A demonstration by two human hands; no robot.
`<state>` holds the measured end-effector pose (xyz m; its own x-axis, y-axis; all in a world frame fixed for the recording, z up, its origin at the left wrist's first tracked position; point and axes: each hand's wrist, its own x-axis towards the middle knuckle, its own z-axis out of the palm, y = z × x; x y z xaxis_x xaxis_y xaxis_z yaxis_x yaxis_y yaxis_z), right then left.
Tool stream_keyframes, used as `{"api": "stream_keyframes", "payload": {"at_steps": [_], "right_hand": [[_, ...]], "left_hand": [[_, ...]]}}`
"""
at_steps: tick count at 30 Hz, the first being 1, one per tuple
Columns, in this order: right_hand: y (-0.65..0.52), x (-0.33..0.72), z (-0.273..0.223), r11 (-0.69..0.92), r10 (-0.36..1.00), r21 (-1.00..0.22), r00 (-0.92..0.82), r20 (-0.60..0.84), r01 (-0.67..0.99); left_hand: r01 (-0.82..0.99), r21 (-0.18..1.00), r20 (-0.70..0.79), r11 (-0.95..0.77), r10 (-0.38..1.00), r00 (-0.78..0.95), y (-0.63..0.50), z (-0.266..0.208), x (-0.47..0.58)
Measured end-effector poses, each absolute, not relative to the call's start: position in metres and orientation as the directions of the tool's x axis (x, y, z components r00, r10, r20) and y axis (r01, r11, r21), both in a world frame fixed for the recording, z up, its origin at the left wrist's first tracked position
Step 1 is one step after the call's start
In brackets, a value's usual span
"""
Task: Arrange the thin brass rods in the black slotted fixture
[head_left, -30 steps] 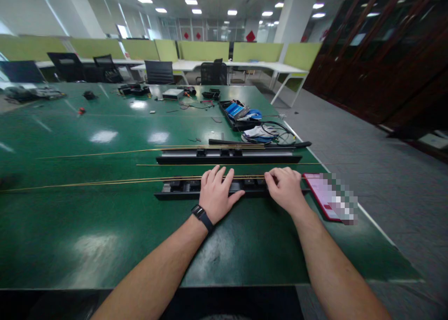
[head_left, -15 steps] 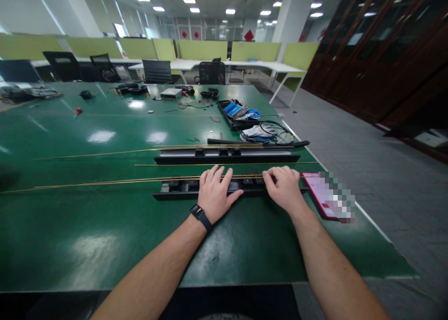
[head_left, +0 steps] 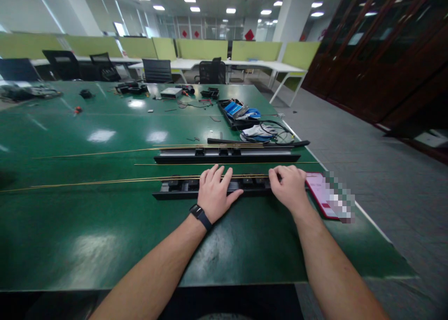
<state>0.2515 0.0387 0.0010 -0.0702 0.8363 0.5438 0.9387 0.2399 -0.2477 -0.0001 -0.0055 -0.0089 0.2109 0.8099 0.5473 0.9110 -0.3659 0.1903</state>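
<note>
A black rail (head_left: pixel 175 195) with dark blocks set along it lies across the table before me. Over its top run thin brass-coloured rods (head_left: pixel 122 182) that reach far out to the left. My left hand (head_left: pixel 214 189) lies flat on the rail and rods, fingers spread. At the rail's right end, my right hand (head_left: pixel 289 185) is closed in a pinch at the ends of the rods; the fingertips partly hide what they grip. A second rail (head_left: pixel 227 159) lies beyond, with more rods along it. Between the two rails rests a single thin rod (head_left: pixel 150 164).
Right of my right hand lies a red-edged phone-like device (head_left: pixel 320 194), partly blurred out. Farther back are a black tray (head_left: pixel 229 119) with blue items, gloves (head_left: pixel 259 132) and cables. The green table (head_left: pixel 87 226) ends at a pale right edge.
My right hand has slid slightly to the right along the rods, towards the phone-like device. My left hand stays in place on the rail.
</note>
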Motion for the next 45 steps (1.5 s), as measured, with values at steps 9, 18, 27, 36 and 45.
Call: {"api": "stream_keyframes", "payload": {"at_steps": [9,18,27,36,45], "right_hand": [[0.0358,0.2445,0.0017,0.323,0.842,-0.258,-0.153,0.517,0.91],[0.0391,0.2487,-0.0025,0.278,0.856,-0.249,-0.122,0.503,0.928],[0.038,0.251,0.0029,0.226,0.864,-0.237,-0.083,0.496,0.945],[0.037,0.2483,0.0013,0.26,0.838,-0.21,-0.112,0.533,0.942],[0.0371,0.2459,0.0005,0.296,0.852,-0.253,-0.135,0.506,0.921]], "left_hand": [[0.915,0.181,0.542,-0.359,0.813,0.212,-0.0058,-0.0087,0.0],[0.915,0.188,0.542,-0.358,0.814,0.207,-0.0062,-0.008,0.0005],[0.913,0.197,0.544,-0.358,0.815,0.202,-0.0058,-0.0086,0.0007],[0.915,0.19,0.539,-0.356,0.817,0.207,-0.0066,-0.0083,0.0002],[0.914,0.193,0.539,-0.356,0.817,0.205,-0.007,-0.0062,0.0001]]}}
